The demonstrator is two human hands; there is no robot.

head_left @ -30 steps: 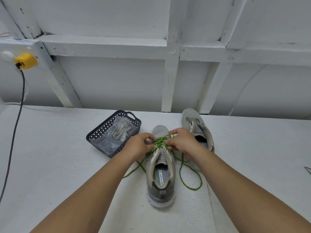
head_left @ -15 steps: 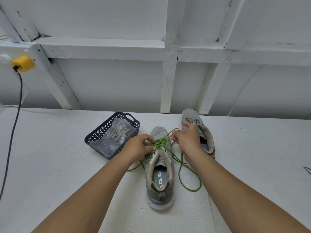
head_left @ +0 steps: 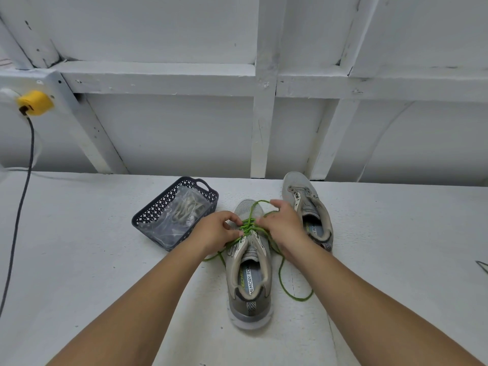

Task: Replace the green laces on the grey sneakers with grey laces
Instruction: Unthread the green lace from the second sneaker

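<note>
Unlacing stage: your left hand (head_left: pixel 217 231) and right hand (head_left: pixel 282 225) each grip the green lace (head_left: pixel 247 226) on the near sneaker (head_left: pixel 250 276); next, draw the crossings free.

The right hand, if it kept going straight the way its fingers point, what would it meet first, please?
Probably the green lace looped over the toe of the near sneaker; the right hand points forward-left, though depth is unclear.
</note>
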